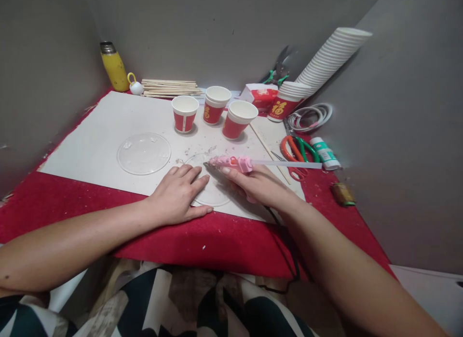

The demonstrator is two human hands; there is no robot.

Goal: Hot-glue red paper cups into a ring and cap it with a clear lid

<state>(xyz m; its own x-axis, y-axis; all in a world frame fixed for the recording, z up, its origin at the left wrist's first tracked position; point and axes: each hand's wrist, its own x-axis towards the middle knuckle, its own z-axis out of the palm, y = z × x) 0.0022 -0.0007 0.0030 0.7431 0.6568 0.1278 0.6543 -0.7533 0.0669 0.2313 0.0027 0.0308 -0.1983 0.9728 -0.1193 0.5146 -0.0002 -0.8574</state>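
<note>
My right hand (255,182) is closed around a pink hot glue gun (231,163), and a long glue stick (292,163) juts from its back toward the right. The gun's nozzle points left, over a clear plastic disc (216,197) lying on the white sheet. My left hand (183,192) rests flat on that disc's left side, fingers spread. A second clear disc (143,153) lies to the left on the sheet. Behind my hands stand small red-and-white paper cups: one on the left (185,116), a nested pair (214,105) and another on the right (237,124).
Along the back are a yellow bottle (116,69), wooden sticks (170,87) and a leaning stack of paper cups (327,62). At the right lie orange-handled scissors (291,149), a coiled cable (311,116), a white-and-green bottle (325,153) and a spool (343,194). The gun's black cord (294,259) hangs over the front edge.
</note>
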